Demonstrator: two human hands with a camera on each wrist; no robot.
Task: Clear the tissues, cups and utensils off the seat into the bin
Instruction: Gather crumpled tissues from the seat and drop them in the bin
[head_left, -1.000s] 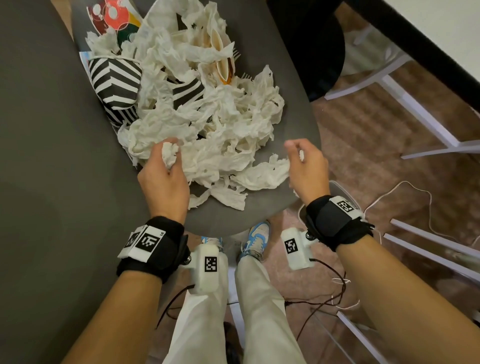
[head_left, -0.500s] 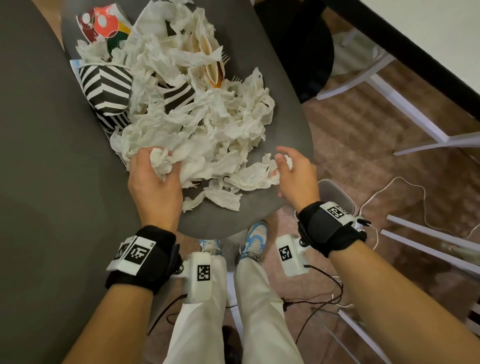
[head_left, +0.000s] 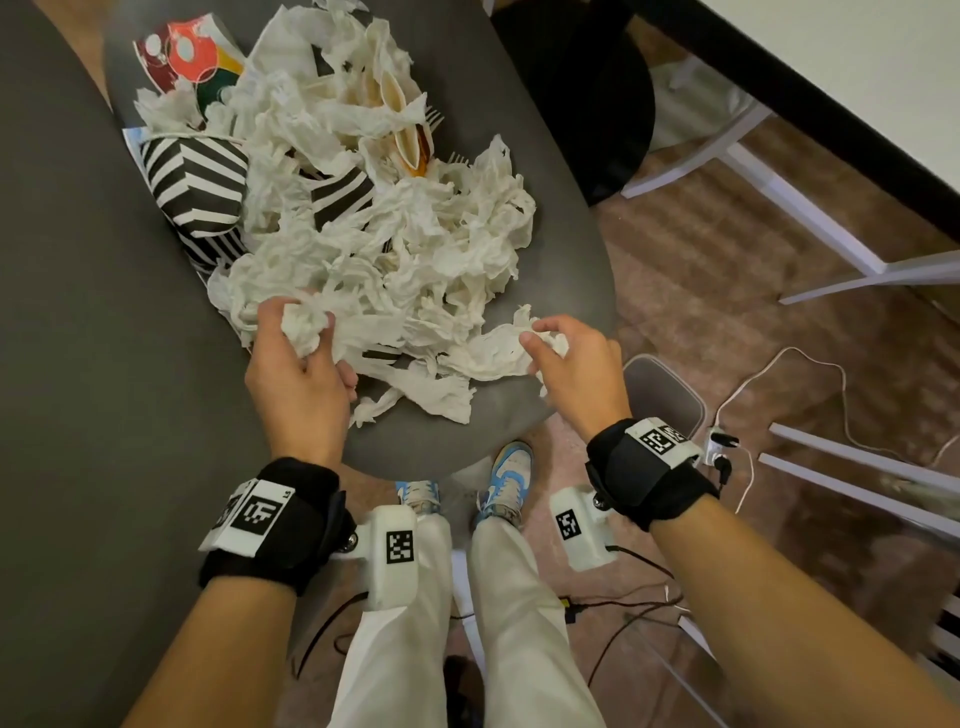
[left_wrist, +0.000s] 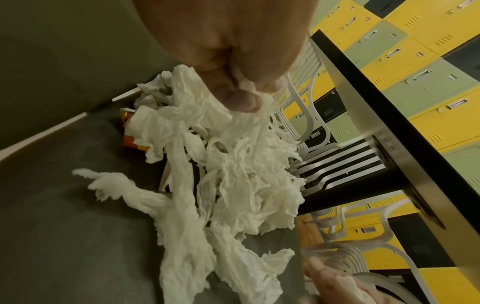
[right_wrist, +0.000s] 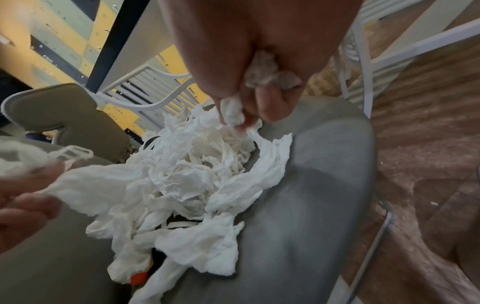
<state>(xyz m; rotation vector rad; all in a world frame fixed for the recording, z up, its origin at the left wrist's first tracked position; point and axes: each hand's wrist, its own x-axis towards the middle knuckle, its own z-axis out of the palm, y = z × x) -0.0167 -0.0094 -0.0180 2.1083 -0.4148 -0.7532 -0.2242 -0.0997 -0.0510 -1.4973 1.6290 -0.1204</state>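
At the seat's (head_left: 561, 249) near edge, both hands pinch tissues (head_left: 395, 270): left hand (head_left: 296, 364) a wad, right hand (head_left: 576, 364) a sheet. Step: gathering. Next: lift bundles to the bin (head_left: 667, 395) below right.

Bare seat (head_left: 467, 441) strip nearside of tissues (head_left: 415, 249); striped cups (head_left: 195, 182) crowding far-left.

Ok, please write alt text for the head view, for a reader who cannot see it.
Seen from above, the left hand and right hand each grip crumpled white tissues at the near edge of a heap on a grey seat. Striped cups lie at the heap's far left.
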